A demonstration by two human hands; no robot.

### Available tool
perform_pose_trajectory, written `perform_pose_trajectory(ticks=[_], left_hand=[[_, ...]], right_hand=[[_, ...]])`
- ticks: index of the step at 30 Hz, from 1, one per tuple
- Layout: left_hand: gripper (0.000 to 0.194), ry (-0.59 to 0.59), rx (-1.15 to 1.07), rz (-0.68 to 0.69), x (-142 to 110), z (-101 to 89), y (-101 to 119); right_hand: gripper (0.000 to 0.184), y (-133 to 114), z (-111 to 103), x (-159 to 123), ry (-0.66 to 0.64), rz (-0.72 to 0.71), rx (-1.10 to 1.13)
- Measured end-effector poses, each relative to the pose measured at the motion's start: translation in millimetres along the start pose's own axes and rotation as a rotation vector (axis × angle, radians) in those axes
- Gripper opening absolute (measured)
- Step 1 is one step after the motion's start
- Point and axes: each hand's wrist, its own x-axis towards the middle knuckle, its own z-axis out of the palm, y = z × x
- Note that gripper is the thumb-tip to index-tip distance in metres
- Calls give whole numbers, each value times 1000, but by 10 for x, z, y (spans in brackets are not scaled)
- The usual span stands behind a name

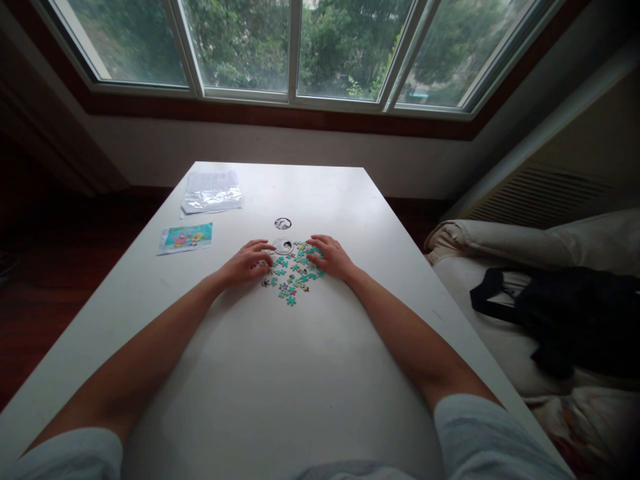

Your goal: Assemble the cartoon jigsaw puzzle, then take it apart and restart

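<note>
Loose jigsaw puzzle pieces (pixel 291 289), mostly teal with some of other colours, lie scattered on the white table (pixel 280 373). At their left edge rests my left hand (pixel 249 262), fingers bent but apart, touching the pieces there. My right hand (pixel 329 257) lies on the right side of the same pieces with its fingers spread. Neither hand visibly lifts a piece, though some pieces are hidden under the fingers. Just beyond the pieces, between my hands, is a round cable hole (pixel 284 247) or ring-shaped fitting; a round opening (pixel 283 223) shows farther back.
A picture sheet (pixel 187 237) with cartoon figures lies on the table's left. Behind it is a clear plastic bag (pixel 213 192) with paper. To the right stands a pale sofa (pixel 465 293) with dark clothing (pixel 575 313) on it. Windows (pixel 240 47) line the far wall.
</note>
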Motion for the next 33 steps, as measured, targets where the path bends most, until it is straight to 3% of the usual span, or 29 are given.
perform_pose_trajectory(ticks=[4, 8, 12, 17, 24, 30, 33], left_hand=[[29, -13, 86, 18, 23, 59, 170], [66, -46, 157, -15, 34, 205, 346], [93, -131, 193, -45, 14, 306, 354], [91, -165, 217, -42, -15, 245, 259], [86, -143, 247, -44, -1, 298, 314], [80, -10, 302, -261, -18, 327, 194], [83, 4, 304, -362, -31, 341, 114]], right_hand=[[46, -10, -9, 4, -4, 5, 2], [46, -15, -15, 10, 0, 6, -2], [45, -24, -16, 17, 2, 5, -2], [45, -28, -8, 16, 9, -2, -9], [45, -41, -19, 16, 8, -2, -5], [46, -6, 16, 27, 3, 11, -11], [53, -20, 27, 16, -66, -2, -46]])
